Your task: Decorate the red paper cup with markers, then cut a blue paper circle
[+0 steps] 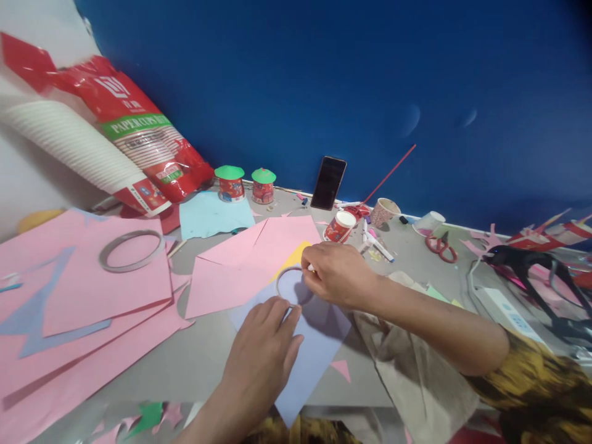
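Observation:
A pale lavender paper sheet (319, 345) lies on the grey table in front of me. On its upper part sits a thin tape ring (283, 276). My left hand (261, 361) rests flat on the sheet, its fingertips pressed against the ring's near edge. At the ring's far right edge, my right hand (337, 271) is closed in a pinch on a small white thing I cannot make out. A yellow sheet (292, 259) shows under the lavender one.
Pink sheets (87, 290) with a larger tape ring (132, 250) lie left. Packs of paper cups (139, 148), two green-lidded cups (231, 182), a phone (328, 182), more cups (340, 227), markers and red scissors (439, 245) line the blue wall. A power strip (504, 308) is right.

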The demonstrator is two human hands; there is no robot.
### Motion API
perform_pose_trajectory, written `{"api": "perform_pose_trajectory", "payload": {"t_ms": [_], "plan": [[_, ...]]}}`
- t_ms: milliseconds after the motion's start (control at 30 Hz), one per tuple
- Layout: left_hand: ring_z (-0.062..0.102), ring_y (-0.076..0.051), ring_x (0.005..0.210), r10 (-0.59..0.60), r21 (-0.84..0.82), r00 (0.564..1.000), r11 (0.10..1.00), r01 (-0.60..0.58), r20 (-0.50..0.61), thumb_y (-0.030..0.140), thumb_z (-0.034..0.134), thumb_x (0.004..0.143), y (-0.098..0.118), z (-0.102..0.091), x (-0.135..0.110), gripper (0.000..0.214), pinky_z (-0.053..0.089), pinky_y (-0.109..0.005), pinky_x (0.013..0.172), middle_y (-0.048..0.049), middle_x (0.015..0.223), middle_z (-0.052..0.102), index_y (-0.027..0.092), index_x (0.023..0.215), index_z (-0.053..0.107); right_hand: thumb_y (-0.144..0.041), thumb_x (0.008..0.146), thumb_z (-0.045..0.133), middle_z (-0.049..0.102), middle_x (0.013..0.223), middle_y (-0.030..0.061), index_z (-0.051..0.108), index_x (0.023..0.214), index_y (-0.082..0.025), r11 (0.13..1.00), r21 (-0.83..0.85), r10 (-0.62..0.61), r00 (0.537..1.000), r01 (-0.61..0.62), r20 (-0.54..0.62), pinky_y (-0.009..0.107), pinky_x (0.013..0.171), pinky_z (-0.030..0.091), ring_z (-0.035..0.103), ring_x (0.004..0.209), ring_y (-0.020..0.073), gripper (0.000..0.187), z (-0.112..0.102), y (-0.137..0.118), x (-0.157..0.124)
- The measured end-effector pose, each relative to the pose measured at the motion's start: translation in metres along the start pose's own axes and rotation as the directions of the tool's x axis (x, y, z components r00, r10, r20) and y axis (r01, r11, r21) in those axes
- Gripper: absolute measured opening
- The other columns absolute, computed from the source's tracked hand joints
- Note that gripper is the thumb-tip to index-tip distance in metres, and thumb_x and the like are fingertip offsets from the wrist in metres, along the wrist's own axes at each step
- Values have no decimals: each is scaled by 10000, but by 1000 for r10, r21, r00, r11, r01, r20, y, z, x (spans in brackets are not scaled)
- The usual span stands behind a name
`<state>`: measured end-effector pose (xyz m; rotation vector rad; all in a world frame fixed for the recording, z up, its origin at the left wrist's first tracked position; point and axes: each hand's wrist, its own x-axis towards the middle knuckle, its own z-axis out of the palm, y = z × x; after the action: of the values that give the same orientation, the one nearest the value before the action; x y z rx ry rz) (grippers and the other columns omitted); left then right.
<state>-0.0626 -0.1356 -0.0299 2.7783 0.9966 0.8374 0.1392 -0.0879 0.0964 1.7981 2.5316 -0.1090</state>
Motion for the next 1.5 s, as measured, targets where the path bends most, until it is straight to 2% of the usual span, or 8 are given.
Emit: {"api": "perform_pose_trajectory", "payload": {"t_ms": [200, 367, 600, 800, 1000, 1133, 1267, 1500], "plan": [[707, -353, 1141, 3, -10, 1000, 1000, -4, -6, 140, 672, 1004, 1, 0, 1, 338, 620, -496, 919, -138, 1191, 741, 160, 1341, 657, -226, 1004, 631, 859, 1053, 163, 794, 1126, -160, 993, -116, 22, 985, -2, 172, 359, 703, 411, 791, 960, 330, 214, -21, -16, 11], [716, -338, 1083, -19, 0, 999, 1000, 19, 34, 136, 666, 1002, 2, -2, 2, 325, 621, -496, 900, -129, 1165, 743, 152, 1326, 642, -211, 959, 651, 862, 1039, 162, 824, 1091, -154, 995, -91, -6, 958, 33, 288, 354, 655, 377, 790, 951, 329, 225, -34, -21, 23], [718, -337, 1074, -28, -5, 999, 1000, 28, -22, 145, 655, 998, 3, -2, 2, 196, 619, -476, 889, -129, 1152, 749, 194, 1183, 615, -185, 886, 665, 849, 1006, 136, 825, 989, -156, 998, 66, -28, 942, 6, 336, 315, 593, 363, 762, 889, 275, 193, -35, -9, 43], [721, -344, 1087, 10, 14, 998, 1000, -9, -58, 130, 652, 1007, 1, 0, 1, 249, 622, -486, 916, -134, 1152, 745, 172, 1243, 587, -152, 835, 662, 776, 814, 70, 753, 849, -154, 967, 252, -42, 940, -47, 338, 306, 549, 330, 671, 726, 204, 92, -30, -1, 51], [721, -358, 1132, 38, 51, 996, 998, -34, -84, 164, 618, 1046, -2, 3, -1, 278, 628, -499, 958, -149, 1192, 743, 171, 1320, 576, -158, 788, 680, 690, 717, 28, 671, 716, -173, 914, 406, -121, 955, 0, 272, 307, 559, 315, 597, 682, 177, 74, -15, 3, 62], [717, -346, 1088, 22, 31, 998, 999, -20, -67, 159, 607, 1040, -1, 0, 0, 260, 633, -476, 924, -161, 1196, 724, 154, 1299, 586, -160, 760, 661, 587, 597, -27, 648, 666, -182, 815, 577, -97, 965, -64, 244, 296, 547, 289, 532, 609, 151, 97, -5, 9, 65], [718, -333, 1053, 14, 33, 997, 999, -12, -74, 164, 601, 1041, 0, -3, 2, 244, 634, -456, 891, -164, 1207, 712, 156, 1285, 592, -182, 735, 671, 563, 552, -45, 643, 599, -180, 673, 731, -35, 982, -115, 186, 269, 568, 344, 529, 606, 136, 138, 6, 17, 63], [709, -338, 1050, 36, 13, 998, 999, -35, -49, 153, 592, 1047, -1, -6, 3, 195, 632, -461, 895, -146, 1134, 719, 144, 1242, 602, -244, 721, 778, 637, 535, -40, 780, 724, -163, 279, 935, 222, 962, -220, 161, 232, 545, 382, 529, 533, 109, 80, 34, 30, 51]]}}
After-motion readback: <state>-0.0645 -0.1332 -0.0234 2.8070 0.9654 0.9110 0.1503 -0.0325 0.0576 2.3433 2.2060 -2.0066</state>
